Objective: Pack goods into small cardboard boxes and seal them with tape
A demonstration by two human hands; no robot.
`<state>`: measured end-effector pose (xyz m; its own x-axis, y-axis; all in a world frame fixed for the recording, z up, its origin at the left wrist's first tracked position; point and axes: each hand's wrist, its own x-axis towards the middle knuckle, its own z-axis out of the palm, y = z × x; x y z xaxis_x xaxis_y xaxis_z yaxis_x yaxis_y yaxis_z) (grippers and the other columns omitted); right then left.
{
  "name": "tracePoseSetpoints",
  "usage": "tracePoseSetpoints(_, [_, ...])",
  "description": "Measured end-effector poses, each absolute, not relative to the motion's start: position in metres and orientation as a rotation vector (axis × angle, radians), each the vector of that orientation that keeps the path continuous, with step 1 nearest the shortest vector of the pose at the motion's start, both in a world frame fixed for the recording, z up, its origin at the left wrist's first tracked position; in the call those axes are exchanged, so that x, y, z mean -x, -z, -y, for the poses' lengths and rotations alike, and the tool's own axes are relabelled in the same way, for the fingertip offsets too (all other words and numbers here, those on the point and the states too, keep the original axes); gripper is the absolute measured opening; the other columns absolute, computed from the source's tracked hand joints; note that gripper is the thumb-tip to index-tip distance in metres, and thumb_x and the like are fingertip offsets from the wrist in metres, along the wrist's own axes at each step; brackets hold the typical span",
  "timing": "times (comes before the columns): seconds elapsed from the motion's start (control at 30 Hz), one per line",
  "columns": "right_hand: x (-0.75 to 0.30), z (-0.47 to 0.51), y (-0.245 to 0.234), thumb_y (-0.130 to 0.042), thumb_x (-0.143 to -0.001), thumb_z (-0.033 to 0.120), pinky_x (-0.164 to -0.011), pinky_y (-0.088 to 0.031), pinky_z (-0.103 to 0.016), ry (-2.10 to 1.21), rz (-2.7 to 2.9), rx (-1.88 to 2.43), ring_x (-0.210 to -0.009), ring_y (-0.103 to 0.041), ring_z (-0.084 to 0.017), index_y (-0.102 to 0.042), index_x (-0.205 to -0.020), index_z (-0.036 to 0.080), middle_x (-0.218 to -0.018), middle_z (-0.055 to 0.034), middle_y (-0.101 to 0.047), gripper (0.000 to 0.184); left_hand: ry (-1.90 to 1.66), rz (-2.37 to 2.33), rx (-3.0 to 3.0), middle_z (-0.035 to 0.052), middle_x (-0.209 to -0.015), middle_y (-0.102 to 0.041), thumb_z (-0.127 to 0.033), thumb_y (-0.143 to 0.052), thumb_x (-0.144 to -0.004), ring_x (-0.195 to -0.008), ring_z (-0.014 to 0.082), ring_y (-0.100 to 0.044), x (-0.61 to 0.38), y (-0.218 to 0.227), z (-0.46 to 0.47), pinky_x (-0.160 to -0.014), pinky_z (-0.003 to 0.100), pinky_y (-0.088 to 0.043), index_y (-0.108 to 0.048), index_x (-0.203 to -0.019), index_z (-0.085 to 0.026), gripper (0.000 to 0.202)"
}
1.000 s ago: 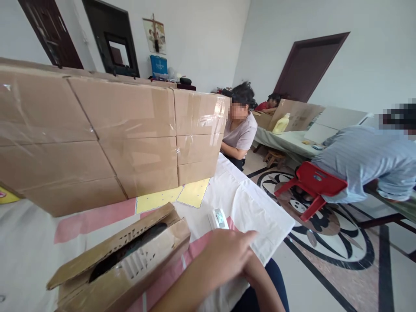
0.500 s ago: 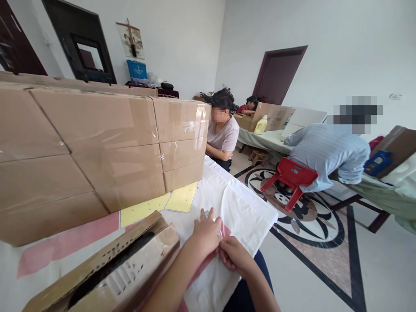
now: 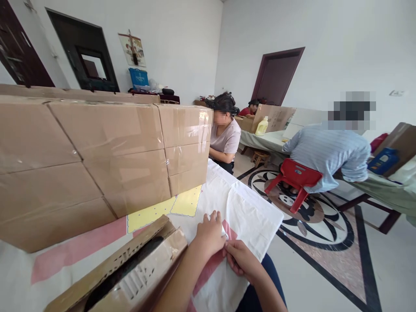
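Note:
Over the white cloth [image 3: 234, 195] with pink patches on the table, my left hand [image 3: 209, 232] has its fingers bent and drawn together. A small white thing [image 3: 225, 233] shows at its thumb side, too small to name. Right beside it, my right hand [image 3: 239, 256] is closed in a pinch, thumb against the curled forefinger. Its fingertips meet the left hand near that white thing, and what they pinch is hidden. To the left of my forearms lies an open-topped cardboard box [image 3: 156, 264] with a dark inside.
A wall of taped cardboard [image 3: 130, 151] stands along the table's left side, with yellow dotted sheets [image 3: 185, 201] at its foot. Behind it a person [image 3: 225, 134] sits. Another person sits on a red chair [image 3: 297, 173] at right, by a green-covered table [image 3: 386, 195].
The view has shifted a little, so most things sit slightly lower or further right. My left hand's fingers have drawn closer together; my right hand keeps its pinch.

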<state>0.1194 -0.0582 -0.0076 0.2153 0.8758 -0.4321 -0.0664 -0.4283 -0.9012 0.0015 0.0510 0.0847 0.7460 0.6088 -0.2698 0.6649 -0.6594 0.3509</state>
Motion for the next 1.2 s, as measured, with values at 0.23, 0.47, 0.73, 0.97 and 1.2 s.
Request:
tracePoseSetpoints(0.23, [-0.1174, 0.058, 0.0103, -0.058, -0.076, 0.076, -0.03, -0.013, -0.019, -1.343, 0.75, 1.626, -0.029, -0.027, -0.004, -0.057, -0.073, 0.019, -0.04, 0.0076, -0.046, 0.057, 0.224, -0.965, -2.505, 0.0132, -0.17, -0.017, -0.037, -0.049, -0.088, -0.152, 0.0445, -0.021, -0.0032, -0.0832, -0.0501, -0.113, 0.053, -0.042, -0.02, -0.161, -0.007, 0.085])
tracePoseSetpoints(0.47, [-0.1187, 0.0567, 0.0063, -0.058, -0.075, 0.075, -0.029, -0.012, -0.019, -1.376, 0.764, 1.628, -0.028, -0.027, -0.004, -0.057, -0.072, 0.019, -0.04, 0.0072, -0.046, 0.056, 0.201, -0.95, -2.518, 0.011, -0.169, -0.02, -0.039, -0.051, -0.087, -0.148, 0.041, -0.027, -0.0029, -0.0826, -0.0514, -0.117, 0.049, -0.038, -0.022, -0.162, -0.011, 0.085])
tracePoseSetpoints(0.73, [-0.12, 0.0574, 0.0099, -0.058, -0.076, 0.074, -0.029, -0.012, -0.019, -1.389, 0.766, 1.597, -0.027, -0.026, -0.004, -0.058, -0.072, 0.018, -0.039, 0.0067, -0.046, 0.056, 0.148, -0.951, -2.551, 0.0126, -0.166, -0.028, -0.039, -0.051, -0.086, -0.143, 0.0408, -0.035, -0.0036, -0.0764, -0.0495, -0.113, 0.048, -0.042, -0.024, -0.161, -0.01, 0.085])
tracePoseSetpoints(0.97, [-0.1201, 0.0556, 0.0112, -0.057, -0.077, 0.073, -0.029, -0.011, -0.019, -1.379, 0.78, 1.596, -0.027, -0.026, -0.004, -0.057, -0.073, 0.019, -0.04, 0.0071, -0.046, 0.054, 0.153, -0.955, -2.544, 0.0116, -0.165, -0.029, -0.042, -0.053, -0.084, -0.141, 0.039, -0.038, -0.0033, -0.0784, -0.0529, -0.11, 0.045, -0.045, -0.025, -0.161, -0.012, 0.087])
tracePoseSetpoints(1.2, [-0.1174, 0.0563, 0.0106, -0.055, -0.078, 0.071, -0.03, -0.014, -0.018, -1.331, 0.785, 1.662, -0.029, -0.028, -0.005, -0.056, -0.074, 0.02, -0.041, 0.0076, -0.045, 0.051, 0.029, -0.945, -2.535, 0.0134, -0.158, -0.041, -0.055, -0.052, -0.081, -0.133, 0.0399, -0.045, 0.0001, -0.0804, -0.0525, -0.107, 0.045, -0.045, -0.027, -0.16, -0.012, 0.093])
